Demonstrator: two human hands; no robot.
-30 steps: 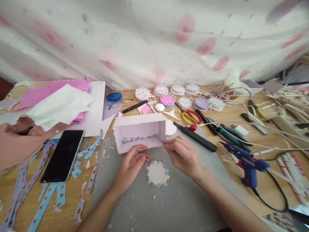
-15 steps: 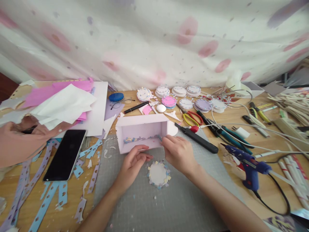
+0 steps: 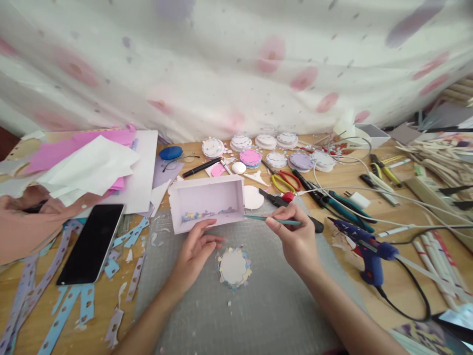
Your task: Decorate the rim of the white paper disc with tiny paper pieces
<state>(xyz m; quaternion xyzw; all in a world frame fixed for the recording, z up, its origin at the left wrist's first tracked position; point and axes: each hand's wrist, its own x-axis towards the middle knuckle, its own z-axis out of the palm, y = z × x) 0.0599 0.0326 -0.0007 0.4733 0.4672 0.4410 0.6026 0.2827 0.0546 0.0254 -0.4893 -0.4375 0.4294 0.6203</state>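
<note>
A pale lilac open-topped box [image 3: 207, 185] lies with its opening toward me. Small blue, yellow and lilac paper pieces [image 3: 201, 215] are gathered along its lower inside. My left hand [image 3: 198, 246] is at the box's front edge, fingers loosely bent and apart, holding nothing; whether it touches the box I cannot tell. Between the thumb and fingers of my right hand [image 3: 297, 234] are slim teal tweezers [image 3: 283, 221], their tips pointing left at the box's right end. A white paper disc [image 3: 234, 267], ringed with small pastel pieces, lies on the grey cutting mat [image 3: 207, 315] between my hands.
Several decorated disc stacks [image 3: 240, 142] line the back. At the right are a black cutter [image 3: 271, 198], red-handled scissors [image 3: 290, 181], a blue glue gun [image 3: 373, 246] and cables. At the left lie a phone [image 3: 92, 244] and punched paper strips [image 3: 61, 320].
My right hand has drawn back to the right from the box, bringing the tweezers into fuller view. My left hand stays by the front edge. The whole view has shifted slightly.
</note>
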